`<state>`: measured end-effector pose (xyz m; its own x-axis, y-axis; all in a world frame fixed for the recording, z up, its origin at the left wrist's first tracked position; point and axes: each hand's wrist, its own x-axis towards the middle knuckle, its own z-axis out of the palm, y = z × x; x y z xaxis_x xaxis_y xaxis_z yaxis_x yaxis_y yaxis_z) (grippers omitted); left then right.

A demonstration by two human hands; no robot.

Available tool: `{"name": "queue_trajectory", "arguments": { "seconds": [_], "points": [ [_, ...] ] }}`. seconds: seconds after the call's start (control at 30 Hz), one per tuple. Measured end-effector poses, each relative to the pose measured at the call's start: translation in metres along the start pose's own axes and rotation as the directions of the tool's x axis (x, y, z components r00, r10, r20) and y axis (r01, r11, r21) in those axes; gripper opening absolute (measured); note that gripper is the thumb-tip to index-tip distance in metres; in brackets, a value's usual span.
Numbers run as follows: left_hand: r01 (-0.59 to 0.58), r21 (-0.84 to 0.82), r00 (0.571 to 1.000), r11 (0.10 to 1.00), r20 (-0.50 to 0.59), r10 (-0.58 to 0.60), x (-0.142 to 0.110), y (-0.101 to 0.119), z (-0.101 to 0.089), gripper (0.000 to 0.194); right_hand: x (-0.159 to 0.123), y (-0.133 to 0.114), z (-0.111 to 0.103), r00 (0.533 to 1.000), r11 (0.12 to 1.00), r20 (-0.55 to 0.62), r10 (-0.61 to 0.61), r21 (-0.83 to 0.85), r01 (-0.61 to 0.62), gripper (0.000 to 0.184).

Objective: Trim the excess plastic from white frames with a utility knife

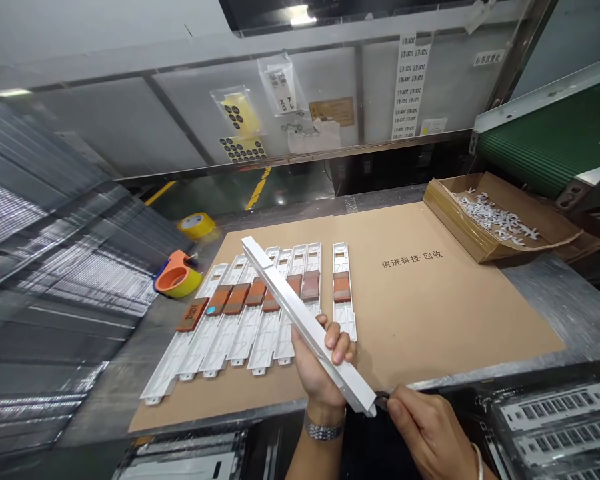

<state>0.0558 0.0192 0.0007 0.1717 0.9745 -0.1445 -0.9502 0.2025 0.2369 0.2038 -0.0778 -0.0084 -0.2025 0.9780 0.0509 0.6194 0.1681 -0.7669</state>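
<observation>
The cardboard sheet [430,300] covers most of your bench, printed characters near its middle. At two o'clock on it sits an open box [485,243] of small white scraps. At nine o'clock, a row of white trays [250,320] lies side by side, each with a reddish-brown block across it (one tray stands a little apart on the right). Off the sheet at ten o'clock rest an orange tape dispenser [177,273] and a yellow tape roll [197,225].

Your left hand [320,363] is closed around a long white strip [300,317], held above the trays, tilted from eleven down to five o'clock. Your right hand [425,430] pinches a small dark tool at the strip's lower end; its fingers are curled in.
</observation>
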Motion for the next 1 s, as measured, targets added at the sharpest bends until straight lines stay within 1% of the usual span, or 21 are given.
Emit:
{"name": "queue_trajectory", "arguments": {
  "seconds": [0.13, 0.37, 0.57, 0.77, 0.9, 1.0],
  "points": [
    [0.009, 0.0, 1.0, 1.0, 0.007, -0.009, -0.0003, 0.0, 0.0006, 0.034, -0.0009, -0.0005, -0.0007, 1.0, 1.0, -0.001, 0.013, 0.024, -0.013, 0.038],
    [0.015, -0.001, 1.0, 1.0, 0.002, -0.015, -0.001, -0.0013, 0.0017, 0.036, -0.0036, -0.0009, -0.0014, 1.0, 0.999, 0.009, 0.025, 0.037, -0.025, 0.038],
    [0.024, -0.004, 1.0, 1.0, -0.006, -0.024, -0.0009, -0.0029, 0.0003, 0.043, -0.003, -0.0008, -0.0004, 1.0, 0.999, -0.002, 0.017, 0.029, -0.017, 0.039],
    [0.021, -0.002, 1.0, 1.0, -0.015, -0.021, 0.0, -0.003, -0.0009, 0.047, -0.0021, -0.0004, -0.0007, 1.0, 1.0, -0.005, 0.008, 0.003, -0.008, 0.039],
    [0.021, 0.014, 0.999, 1.0, -0.033, -0.021, 0.0013, -0.004, -0.0013, 0.044, -0.0011, -0.0002, -0.0002, 1.0, 1.0, -0.019, 0.003, 0.026, -0.003, 0.041],
    [0.015, 0.025, 0.999, 1.0, -0.042, -0.014, 0.0027, -0.0055, 0.0003, 0.047, 0.0, 0.0013, 0.0, 1.0, 0.998, 0.0, 0.021, 0.052, -0.021, 0.041]
  ]
}}
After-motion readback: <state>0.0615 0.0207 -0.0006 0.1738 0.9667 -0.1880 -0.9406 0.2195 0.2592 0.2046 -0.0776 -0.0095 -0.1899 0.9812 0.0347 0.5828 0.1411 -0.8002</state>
